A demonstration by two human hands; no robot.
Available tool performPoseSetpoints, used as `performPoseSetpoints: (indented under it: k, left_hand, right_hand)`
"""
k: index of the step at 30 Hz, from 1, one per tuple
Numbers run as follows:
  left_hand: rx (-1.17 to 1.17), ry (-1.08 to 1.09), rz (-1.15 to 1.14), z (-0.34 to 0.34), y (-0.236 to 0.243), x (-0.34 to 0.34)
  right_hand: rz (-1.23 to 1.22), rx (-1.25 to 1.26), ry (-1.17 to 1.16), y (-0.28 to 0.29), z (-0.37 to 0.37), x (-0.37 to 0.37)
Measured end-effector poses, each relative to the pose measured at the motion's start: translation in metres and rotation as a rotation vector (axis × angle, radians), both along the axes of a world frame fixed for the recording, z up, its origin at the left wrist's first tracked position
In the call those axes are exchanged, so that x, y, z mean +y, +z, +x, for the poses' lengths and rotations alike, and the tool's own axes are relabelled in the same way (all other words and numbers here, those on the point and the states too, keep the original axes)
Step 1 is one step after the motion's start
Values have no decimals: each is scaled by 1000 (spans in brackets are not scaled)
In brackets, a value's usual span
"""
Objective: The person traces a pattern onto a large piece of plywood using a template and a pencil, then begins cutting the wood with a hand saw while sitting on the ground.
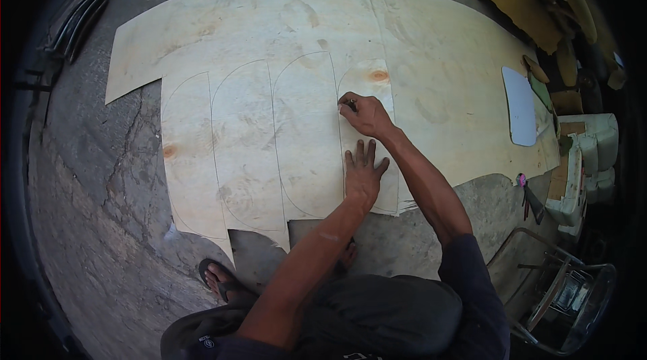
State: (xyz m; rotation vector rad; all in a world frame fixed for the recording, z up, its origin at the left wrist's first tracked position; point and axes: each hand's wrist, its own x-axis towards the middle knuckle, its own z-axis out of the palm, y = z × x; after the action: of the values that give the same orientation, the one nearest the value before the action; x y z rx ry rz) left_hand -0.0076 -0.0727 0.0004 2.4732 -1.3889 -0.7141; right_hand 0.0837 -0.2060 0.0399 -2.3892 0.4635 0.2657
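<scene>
We can't read any text here, tbh. We just spot a tiny, round, pale emblem (207, 342) on dark navy fabric (232, 348).

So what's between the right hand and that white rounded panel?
Between the right hand and the white panel, the head view shows just bare wooden sheet, with faint smudges and an edge or line close to the hand.

On the floor (121, 165) lies the plywood sheet (306, 117), its right end bearing what seems a panel (519, 105).
</scene>
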Motion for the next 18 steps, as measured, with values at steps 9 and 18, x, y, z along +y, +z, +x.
performPoseSetpoints:
  k: [9,18]
  left_hand:
    - [29,-23,72,5,14,1]
    - [52,-27,87,6,20,-2]
  right_hand:
    - [-217,-8,275,-12,59,-18]
    - [-333,-29,302,-17,81,-33]
